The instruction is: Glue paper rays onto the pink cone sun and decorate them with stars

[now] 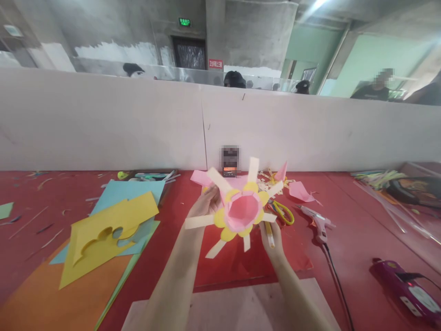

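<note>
Lying off to the left, a cut-out yellow sheet (103, 220) covers part of a blue sheet (138, 189). The left hand (209, 201) curls closed on the edge of a paper flower (238, 219), up above the red table (360, 239). Its pink cup (246, 209) opens back toward the forearms (179, 271); pale strips (200, 221) radiate all round, so I can't pick a long axis. A yellow stick (269, 234) lies along the right hand (274, 236); the flower hides its fingertips, so its grip I can't tell. Beyond lie scissors (279, 207), then a glue gun (320, 223).
</note>
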A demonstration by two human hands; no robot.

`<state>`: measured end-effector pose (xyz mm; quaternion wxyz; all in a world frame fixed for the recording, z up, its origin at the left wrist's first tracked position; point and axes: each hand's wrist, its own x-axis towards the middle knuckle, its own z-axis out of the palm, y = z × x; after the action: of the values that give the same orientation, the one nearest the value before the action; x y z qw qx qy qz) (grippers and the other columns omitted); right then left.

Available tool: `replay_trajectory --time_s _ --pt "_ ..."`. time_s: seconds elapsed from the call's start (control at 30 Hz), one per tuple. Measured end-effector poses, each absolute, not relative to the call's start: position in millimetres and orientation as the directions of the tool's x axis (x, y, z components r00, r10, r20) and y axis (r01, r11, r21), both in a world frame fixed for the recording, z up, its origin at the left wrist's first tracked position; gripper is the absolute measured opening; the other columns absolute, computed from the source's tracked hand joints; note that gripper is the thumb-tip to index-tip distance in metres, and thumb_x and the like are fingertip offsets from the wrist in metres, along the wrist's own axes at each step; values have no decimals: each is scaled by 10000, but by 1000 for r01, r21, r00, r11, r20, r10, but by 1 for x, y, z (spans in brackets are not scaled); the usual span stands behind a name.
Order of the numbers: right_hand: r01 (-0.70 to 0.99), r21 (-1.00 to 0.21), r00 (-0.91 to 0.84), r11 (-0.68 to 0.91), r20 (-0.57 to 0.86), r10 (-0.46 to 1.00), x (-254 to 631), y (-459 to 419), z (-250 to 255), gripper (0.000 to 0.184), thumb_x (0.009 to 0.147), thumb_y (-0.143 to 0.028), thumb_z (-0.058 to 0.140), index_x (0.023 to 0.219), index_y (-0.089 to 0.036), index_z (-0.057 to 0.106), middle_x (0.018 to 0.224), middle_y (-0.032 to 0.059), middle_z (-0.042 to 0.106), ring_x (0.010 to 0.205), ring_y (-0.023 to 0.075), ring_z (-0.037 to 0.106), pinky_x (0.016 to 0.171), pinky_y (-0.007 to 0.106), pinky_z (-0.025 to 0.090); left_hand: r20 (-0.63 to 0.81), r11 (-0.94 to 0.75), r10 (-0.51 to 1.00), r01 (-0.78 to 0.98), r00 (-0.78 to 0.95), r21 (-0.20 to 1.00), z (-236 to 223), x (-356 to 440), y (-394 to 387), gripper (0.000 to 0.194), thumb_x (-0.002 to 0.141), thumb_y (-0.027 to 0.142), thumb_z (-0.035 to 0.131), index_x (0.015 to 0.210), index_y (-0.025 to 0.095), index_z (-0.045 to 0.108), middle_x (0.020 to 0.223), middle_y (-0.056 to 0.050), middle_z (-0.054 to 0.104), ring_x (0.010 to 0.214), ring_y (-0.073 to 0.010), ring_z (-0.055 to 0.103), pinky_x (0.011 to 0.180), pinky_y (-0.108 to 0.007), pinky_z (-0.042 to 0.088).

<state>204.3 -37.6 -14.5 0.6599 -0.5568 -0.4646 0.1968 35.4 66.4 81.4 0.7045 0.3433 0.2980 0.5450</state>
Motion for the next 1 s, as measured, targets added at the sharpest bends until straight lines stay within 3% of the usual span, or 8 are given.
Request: replay_trajectory --time_s 0.17,0.3,0.43,0.6,0.77,1.0 --pt "187 -948 491 257 317 812 206 -38 -14 237 841 -392 477 957 -187 498 840 63 635 627 146 603 519 257 485 -1 15 1000 -564 25 825 100 26 64 194 622 220 731 795 173 657 779 1 671 692 -88 621 695 -199 492" --pt "231 -936 499 265 347 794 208 -38 -14 217 842 -376 481 948 -188 499 858 76 644 727 170 627 550 255 491 223 -241 970 -267 -98 933 121 20 49 255 636 338 718 818 167 666 841 -25 686 820 -146 627 751 -245 484" --pt "222 -947 489 232 314 813 207 -39 -13 226 846 -383 467 961 -190 488 869 70 647 607 132 597 496 242 479 357 -354 934 85 -25 931 129 25 37 166 699 316 654 798 184 668 838 -26 689 824 -169 628 757 -268 482" --pt "223 -939 496 261 339 799 206 -39 -11 222 832 -381 486 933 -184 500 832 65 639 574 124 577 509 254 490 321 -357 932 281 165 891 115 38 37 115 734 269 585 787 198 658 845 -20 686 801 -167 628 760 -281 484" --pt "189 -941 486 282 339 805 205 -38 -11 215 822 -373 502 931 -187 500 818 47 613 529 107 554 478 246 490 174 -326 910 388 377 862 101 41 40 141 721 214 564 814 215 670 883 -11 689 825 -163 625 773 -272 488" --pt "202 -939 477 277 341 810 205 -38 -15 210 837 -373 478 937 -189 495 836 50 616 540 104 553 494 243 488 102 -340 894 515 435 787 94 29 44 219 744 222 547 928 242 664 998 -13 666 924 -170 610 803 -254 466"
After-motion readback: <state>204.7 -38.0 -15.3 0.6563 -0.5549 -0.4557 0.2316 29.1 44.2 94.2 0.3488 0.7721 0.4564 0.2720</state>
